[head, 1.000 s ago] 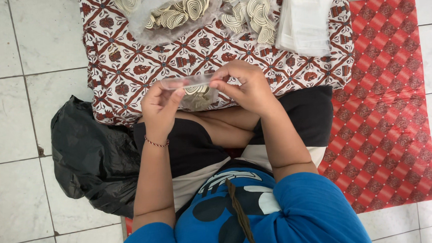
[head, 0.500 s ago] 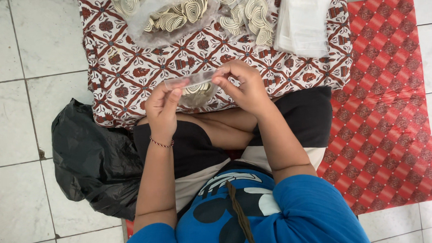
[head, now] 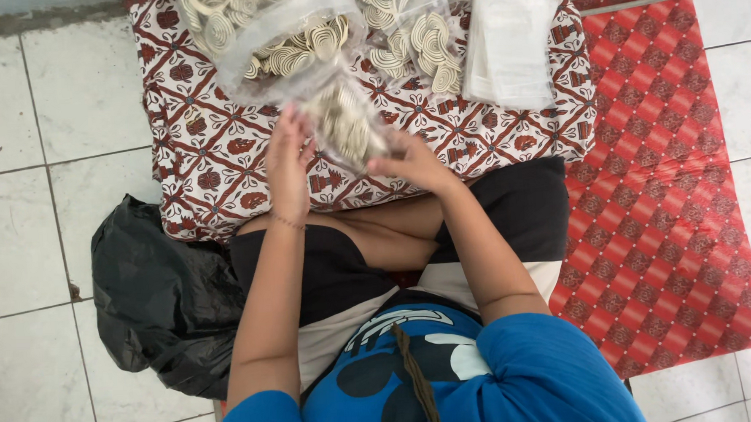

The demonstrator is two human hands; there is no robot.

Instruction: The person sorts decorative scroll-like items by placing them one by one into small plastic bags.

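- In the head view, above the seated person's lap, a small clear plastic bag filled with pale coiled rings (head: 346,124) hangs tilted between both hands, over the near edge of a brown, red and white batik-patterned cloth (head: 212,151)
- The left hand (head: 287,162) stands upright with fingers stretched and only lightly curled, its fingertips touching the left side of the small bag; a thin bracelet sits at its wrist
- The right hand (head: 414,160) is closed in a pinch on the lower right end of the same bag, fingers pointing left
- Just beyond the hands, a larger clear plastic bag of loose cream coiled rings (head: 279,38) lies open on the batik cloth, touching the top of the small bag
- To its right lies a second clear bag of the same coiled rings (head: 414,32), and beside that a flat stack of empty clear plastic sleeves (head: 510,40)
- A crumpled black plastic bag (head: 164,296) lies on the white tiled floor (head: 27,167) to the person's left, against the knee
- A red mat with a diamond pattern (head: 666,198) covers the floor to the person's right, tucked under the batik cloth's edge
- The person wears a blue top with a dark print and black shorts; the legs are folded under the arms
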